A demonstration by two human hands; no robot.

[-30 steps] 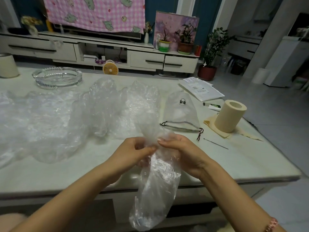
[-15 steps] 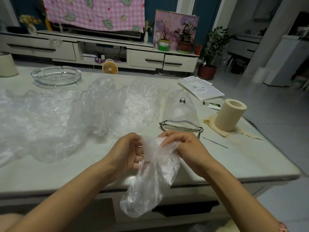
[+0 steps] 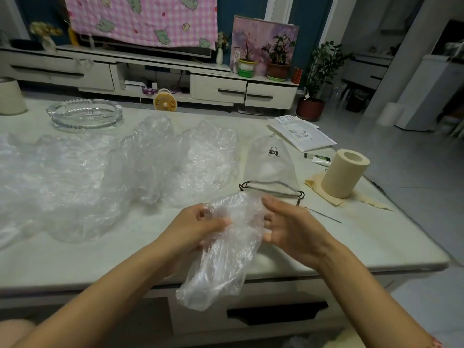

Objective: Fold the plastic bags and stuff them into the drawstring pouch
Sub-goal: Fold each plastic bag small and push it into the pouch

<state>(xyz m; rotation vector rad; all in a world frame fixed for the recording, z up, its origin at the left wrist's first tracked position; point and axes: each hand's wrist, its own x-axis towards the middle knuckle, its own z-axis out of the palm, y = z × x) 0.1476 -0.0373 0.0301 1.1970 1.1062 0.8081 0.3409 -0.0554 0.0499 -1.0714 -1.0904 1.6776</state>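
L hand (image 3: 198,229): thumb + fingers pinch plastic bag (image 3: 226,249) top.
R hand (image 3: 293,229): fingers straight, together, flat vs bag.
Tip: squeeze air out (tight roll) to fit drawstring pouch (image 3: 272,167).

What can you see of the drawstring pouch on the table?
The pouch lies flat on the table, with loose plastic bags to its left and a paper roll to its right. It looks like thin, half-clear white fabric and seems empty. A small black logo sits near its far end. A dark cord runs along the near mouth, knotted at both corners.
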